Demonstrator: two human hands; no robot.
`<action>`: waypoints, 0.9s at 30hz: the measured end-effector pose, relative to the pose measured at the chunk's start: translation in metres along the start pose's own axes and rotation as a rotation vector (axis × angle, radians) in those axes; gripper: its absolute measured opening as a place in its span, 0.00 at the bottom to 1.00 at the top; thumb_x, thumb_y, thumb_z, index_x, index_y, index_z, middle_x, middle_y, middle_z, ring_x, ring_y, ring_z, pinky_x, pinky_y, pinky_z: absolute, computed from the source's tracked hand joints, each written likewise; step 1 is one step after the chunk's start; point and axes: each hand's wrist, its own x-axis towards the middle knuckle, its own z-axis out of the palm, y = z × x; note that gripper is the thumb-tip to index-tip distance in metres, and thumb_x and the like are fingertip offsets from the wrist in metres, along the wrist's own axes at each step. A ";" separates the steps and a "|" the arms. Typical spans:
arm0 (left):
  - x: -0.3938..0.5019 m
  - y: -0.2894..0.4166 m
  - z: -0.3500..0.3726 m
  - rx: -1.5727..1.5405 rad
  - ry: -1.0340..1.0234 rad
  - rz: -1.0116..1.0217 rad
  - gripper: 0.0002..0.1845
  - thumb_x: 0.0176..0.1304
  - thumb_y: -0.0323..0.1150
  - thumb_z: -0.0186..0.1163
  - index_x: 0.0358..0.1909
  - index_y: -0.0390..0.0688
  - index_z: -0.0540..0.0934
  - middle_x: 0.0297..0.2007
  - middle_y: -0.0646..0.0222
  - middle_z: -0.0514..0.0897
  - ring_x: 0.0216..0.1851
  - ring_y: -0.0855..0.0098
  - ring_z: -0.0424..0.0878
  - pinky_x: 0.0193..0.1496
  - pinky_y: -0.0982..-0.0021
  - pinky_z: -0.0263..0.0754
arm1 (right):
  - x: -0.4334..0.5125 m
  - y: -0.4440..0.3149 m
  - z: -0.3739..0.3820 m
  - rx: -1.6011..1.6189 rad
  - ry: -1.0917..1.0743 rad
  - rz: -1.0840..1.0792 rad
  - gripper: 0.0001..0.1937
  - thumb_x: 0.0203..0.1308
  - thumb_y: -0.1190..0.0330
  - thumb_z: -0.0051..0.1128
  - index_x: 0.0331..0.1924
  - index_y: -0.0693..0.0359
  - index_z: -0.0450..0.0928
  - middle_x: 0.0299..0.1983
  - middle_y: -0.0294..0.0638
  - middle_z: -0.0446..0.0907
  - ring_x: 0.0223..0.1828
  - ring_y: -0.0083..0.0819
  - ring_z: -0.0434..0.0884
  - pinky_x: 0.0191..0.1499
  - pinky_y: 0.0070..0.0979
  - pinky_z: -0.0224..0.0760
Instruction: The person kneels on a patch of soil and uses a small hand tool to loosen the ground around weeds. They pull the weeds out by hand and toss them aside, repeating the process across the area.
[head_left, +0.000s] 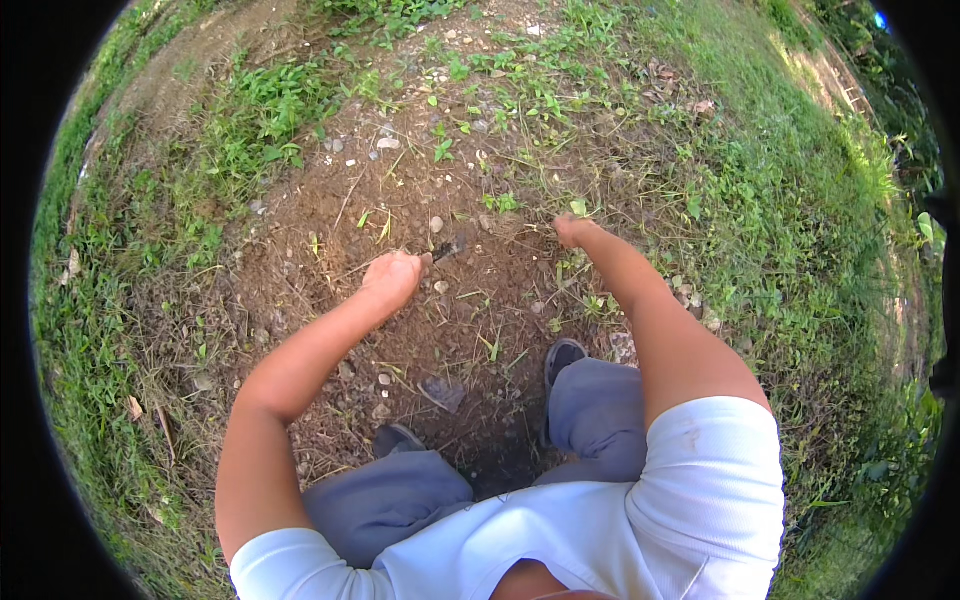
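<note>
My left hand (394, 279) is closed around the grip of a small hand tool, perhaps a trowel or short blade (448, 249). Its dark, partly blurred working end points right, low over the bare brown soil (480, 292). Further right, my right hand (574, 231) reaches down to the weeds (600, 187) at the edge of the dug patch. Its fingers are curled and mostly hidden, so whether stems are in them is unclear. A pale green leaf (577, 207) shows just beyond that hand.
Several stones, including a round one (436, 224) and a flat grey one (442, 394), lie in the soil. My shoes (562, 358) stand close to the patch. Leafy weeds (277, 105) grow at the upper left, with grass (795, 225) along the right.
</note>
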 end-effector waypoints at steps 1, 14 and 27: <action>0.000 0.001 0.000 0.014 -0.024 -0.015 0.14 0.67 0.40 0.50 0.49 0.53 0.80 0.30 0.52 0.84 0.34 0.52 0.83 0.38 0.54 0.78 | -0.002 0.005 -0.002 0.024 0.059 0.007 0.15 0.58 0.68 0.48 0.47 0.64 0.76 0.46 0.55 0.81 0.49 0.48 0.81 0.49 0.42 0.74; 0.019 0.014 0.004 0.042 -0.057 -0.036 0.12 0.66 0.35 0.51 0.37 0.44 0.83 0.32 0.53 0.85 0.37 0.57 0.85 0.39 0.59 0.79 | -0.045 0.042 -0.106 -0.199 0.807 0.063 0.13 0.51 0.69 0.55 0.42 0.54 0.81 0.52 0.37 0.76 0.57 0.38 0.71 0.53 0.38 0.68; 0.029 0.008 0.022 0.075 -0.088 -0.051 0.14 0.68 0.43 0.50 0.50 0.54 0.79 0.32 0.55 0.84 0.36 0.54 0.84 0.38 0.55 0.77 | -0.033 -0.046 0.029 -0.220 0.114 -0.069 0.13 0.61 0.64 0.49 0.46 0.57 0.78 0.48 0.44 0.82 0.52 0.40 0.81 0.55 0.45 0.68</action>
